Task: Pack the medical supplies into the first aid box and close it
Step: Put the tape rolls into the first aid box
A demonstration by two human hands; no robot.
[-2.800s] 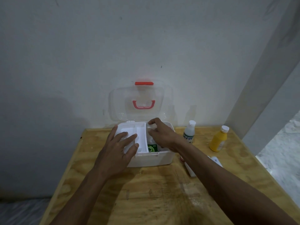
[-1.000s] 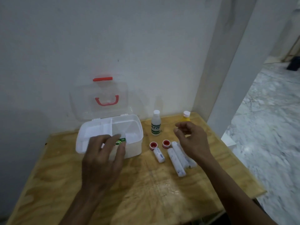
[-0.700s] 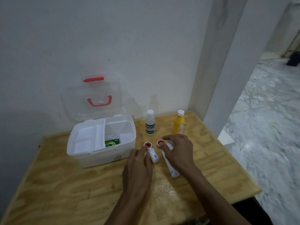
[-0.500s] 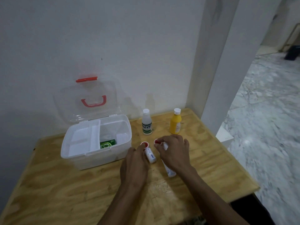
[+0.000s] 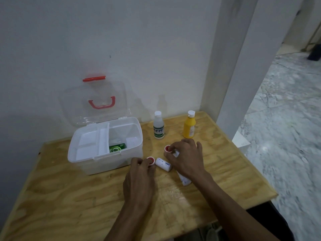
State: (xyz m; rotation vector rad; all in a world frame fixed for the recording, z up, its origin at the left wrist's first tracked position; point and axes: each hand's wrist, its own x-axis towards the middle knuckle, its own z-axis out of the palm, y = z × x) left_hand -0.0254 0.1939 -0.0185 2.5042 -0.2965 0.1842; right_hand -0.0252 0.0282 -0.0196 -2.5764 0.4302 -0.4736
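Note:
The white first aid box [image 5: 107,165] stands open at the table's back left, its clear lid [image 5: 93,103] with a red handle leaning on the wall. A green packet [image 5: 117,147] lies inside beside the inner tray. Just right of the box a short white tube [image 5: 163,164] with a red cap lies on the table; my left hand [image 5: 140,174] pinches its cap end. My right hand [image 5: 186,158] is closed over longer white tubes [image 5: 184,180], one red cap showing at the fingertips. Most of these tubes are hidden under the hand.
A clear bottle [image 5: 158,126] with a green label and a yellow bottle [image 5: 189,126] stand upright behind my hands, near the wall. The plywood table [image 5: 78,206] ends close on the right, next to a white pillar [image 5: 234,66] and marble floor.
My hands left the box and came down on the tubes to its right. In the last half second the left fingers closed on the short tube's cap; the view shifted slightly.

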